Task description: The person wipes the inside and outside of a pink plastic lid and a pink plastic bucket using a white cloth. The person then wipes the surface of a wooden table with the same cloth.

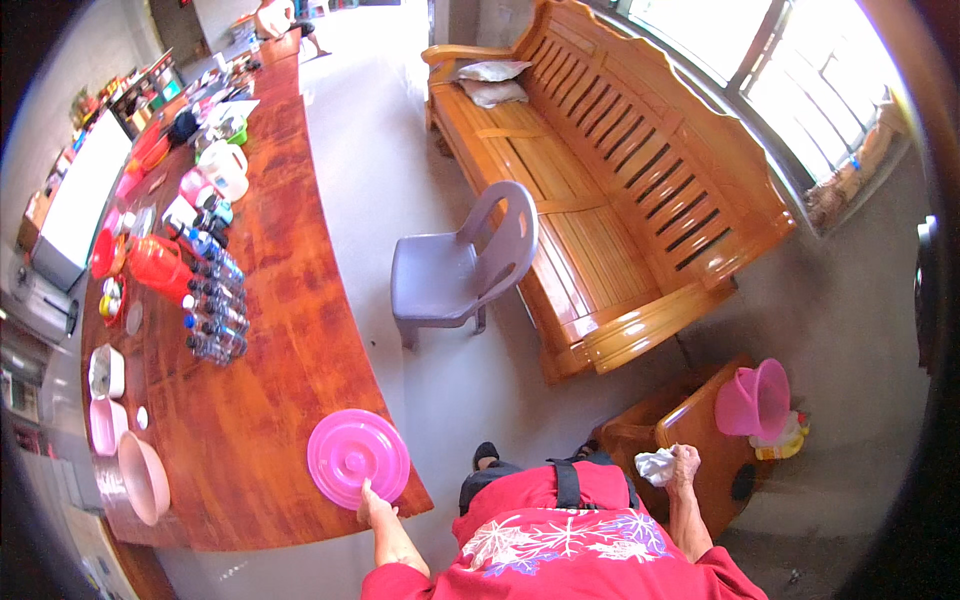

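Observation:
My left hand is closed at the near rim of a round pink plastic lid, with a finger or thumb over its edge. The lid has a raised knob in the middle and is at the near right corner of the red-brown wooden table. Whether it rests flat or is slightly lifted I cannot tell. On my other side, a crumpled white cloth is bunched in my right hand, above a low wooden side table.
Several bottles, a red thermos and a pink bowl stand along the table's left. A grey plastic chair is ahead, beside a wooden bench. A pink bucket sits on the side table.

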`<state>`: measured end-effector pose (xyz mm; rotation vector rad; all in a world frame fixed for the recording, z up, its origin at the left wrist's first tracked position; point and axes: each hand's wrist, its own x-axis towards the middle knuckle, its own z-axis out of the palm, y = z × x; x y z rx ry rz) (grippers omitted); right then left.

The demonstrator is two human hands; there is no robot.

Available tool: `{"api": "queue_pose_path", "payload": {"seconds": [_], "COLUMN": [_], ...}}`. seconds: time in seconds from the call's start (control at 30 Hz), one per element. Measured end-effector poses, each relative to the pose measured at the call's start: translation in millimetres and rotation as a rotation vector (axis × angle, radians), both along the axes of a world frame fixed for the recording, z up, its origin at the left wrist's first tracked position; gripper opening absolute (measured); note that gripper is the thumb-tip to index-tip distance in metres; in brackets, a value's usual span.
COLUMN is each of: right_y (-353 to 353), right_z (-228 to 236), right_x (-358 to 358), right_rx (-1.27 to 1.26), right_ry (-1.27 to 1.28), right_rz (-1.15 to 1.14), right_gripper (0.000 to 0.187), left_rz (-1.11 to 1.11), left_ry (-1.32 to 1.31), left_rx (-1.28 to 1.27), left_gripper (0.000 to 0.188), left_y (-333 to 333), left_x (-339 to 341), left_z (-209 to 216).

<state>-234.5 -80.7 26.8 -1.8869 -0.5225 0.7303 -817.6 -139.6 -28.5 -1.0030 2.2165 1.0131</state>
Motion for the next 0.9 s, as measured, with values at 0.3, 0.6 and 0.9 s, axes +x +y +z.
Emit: {"api": "queue_pose_path", "payload": {"seconds": [0.3,0.6,0.9], "right_y": [1.2,-9.5,37.0], "right_z": [-25.5,-37.4,43.0], "right_x": [-5.5,-9.7,-76.4], "right_rx": [0.028,-0.018,0.124], "right_ry": [-0.003,0.576,0.860], "right_rz": [-0.030,-0.193,0.168], "right_gripper": [0.010,0.019,0.030], "left_rz": [0.036,0.222,-0.262], "left_ry": [0.090,0.032,-0.454], "left_rx": [0.124,1.290,1.461], "left_gripper": [0.067,0.059,0.054], "left_y": [-22.9,-33.0,142.8], "left_x": [-13.0,-74.3,11.9], "left_z": [-26.2,-83.3,35.8]}}
